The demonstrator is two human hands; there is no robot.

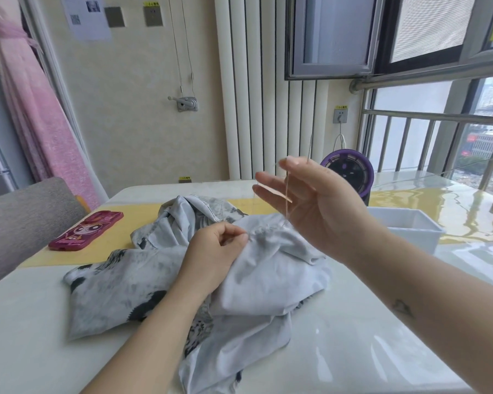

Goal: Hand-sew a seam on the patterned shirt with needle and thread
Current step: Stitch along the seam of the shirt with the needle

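On the pale table (353,336) the patterned shirt (262,280) lies crumpled. The left hand (211,251) pinches the cloth beside the gathered seam. The right hand (319,206), raised above it, pinches the needle (310,146), other fingers spread, with the thread (287,194) running down to the fabric. I'd pull steadily, stopping once the stitch snugs, with the cloth held flat against puckering.

The shirt (143,280) lies mid-table (353,351) under the left hand (214,251) pinching it, the right hand (316,206) holds the needle (310,146) above it, a phone (86,230) lies to its left, a bin (410,231) to its right, and a fan (350,172) stands behind the bin.
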